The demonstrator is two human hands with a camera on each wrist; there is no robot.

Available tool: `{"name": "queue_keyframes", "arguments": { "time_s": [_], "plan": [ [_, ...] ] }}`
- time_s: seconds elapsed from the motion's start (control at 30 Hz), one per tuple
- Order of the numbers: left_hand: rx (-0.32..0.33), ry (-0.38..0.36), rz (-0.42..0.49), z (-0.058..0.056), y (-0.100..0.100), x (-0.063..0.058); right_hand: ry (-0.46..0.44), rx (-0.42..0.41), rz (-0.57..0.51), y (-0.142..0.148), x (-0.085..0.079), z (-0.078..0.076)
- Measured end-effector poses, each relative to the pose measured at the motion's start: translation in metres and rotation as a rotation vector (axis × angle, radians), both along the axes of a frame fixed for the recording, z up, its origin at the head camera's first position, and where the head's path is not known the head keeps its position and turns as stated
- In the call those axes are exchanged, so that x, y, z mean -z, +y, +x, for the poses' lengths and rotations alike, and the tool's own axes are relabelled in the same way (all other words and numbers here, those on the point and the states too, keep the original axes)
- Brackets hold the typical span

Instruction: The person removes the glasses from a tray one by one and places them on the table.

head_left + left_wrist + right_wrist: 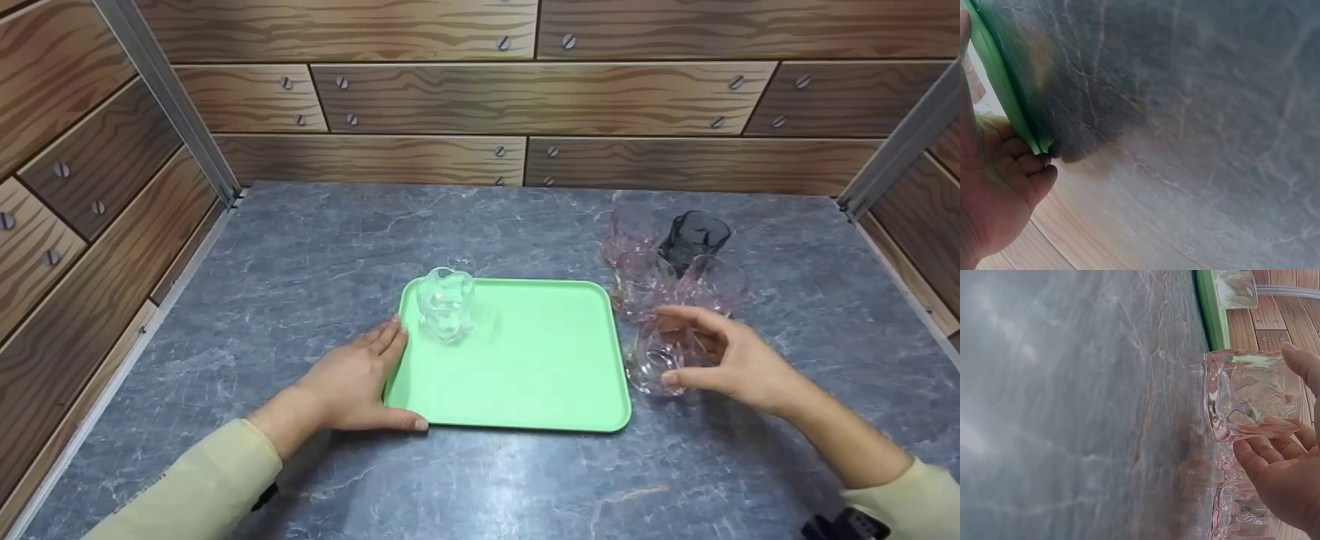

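Note:
A light green tray (525,360) lies on the table, and one clear glass (446,304) stands at its far left corner. My left hand (352,382) holds the tray at its near left corner, fingers along the left side and thumb at the front edge. In the left wrist view the fingers (1030,163) bend at the green rim. Just off the tray's right side, my right hand (739,367) has its thumb and fingers around a clear, faintly pink glass (1255,396). The right wrist view shows the thumb at this glass's rim and the other fingers along its side.
Behind the right hand several pinkish glasses (643,281) stand close together, with a dark grey glass (697,236) at the back of the group. The marbled grey table (330,240) ends at wood-patterned walls (540,97) with metal corner posts (172,97).

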State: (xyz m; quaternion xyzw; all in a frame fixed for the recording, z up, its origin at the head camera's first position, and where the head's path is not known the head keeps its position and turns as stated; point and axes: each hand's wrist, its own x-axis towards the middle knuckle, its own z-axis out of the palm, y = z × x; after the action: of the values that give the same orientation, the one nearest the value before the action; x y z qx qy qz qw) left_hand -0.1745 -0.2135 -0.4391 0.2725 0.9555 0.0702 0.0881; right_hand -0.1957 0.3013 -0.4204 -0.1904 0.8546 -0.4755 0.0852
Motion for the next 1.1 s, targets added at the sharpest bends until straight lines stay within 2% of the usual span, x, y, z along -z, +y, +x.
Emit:
{"name": "queue_keyframes", "arguments": {
  "time_s": [0.27, 0.47, 0.8, 0.93, 1.1],
  "plan": [
    [-0.005, -0.008, -0.002, 0.0, 0.0, 0.0, 0.011, -0.016, 0.012, 0.0, 0.0, 0.0],
    [-0.004, -0.008, -0.009, 0.0, 0.0, 0.0, 0.046, -0.046, 0.044, 0.002, -0.008, 0.0],
    [-0.002, 0.0, -0.016, 0.001, 0.0, -0.001, 0.163, -0.063, 0.029, -0.003, -0.046, -0.002],
    [0.002, 0.002, -0.017, 0.001, 0.0, -0.001, 0.202, -0.071, 0.036, -0.016, -0.062, -0.004],
    [0.007, 0.004, -0.025, 0.0, 0.0, -0.001, 0.209, -0.082, 0.02, -0.044, -0.077, -0.009]
  ]
}}
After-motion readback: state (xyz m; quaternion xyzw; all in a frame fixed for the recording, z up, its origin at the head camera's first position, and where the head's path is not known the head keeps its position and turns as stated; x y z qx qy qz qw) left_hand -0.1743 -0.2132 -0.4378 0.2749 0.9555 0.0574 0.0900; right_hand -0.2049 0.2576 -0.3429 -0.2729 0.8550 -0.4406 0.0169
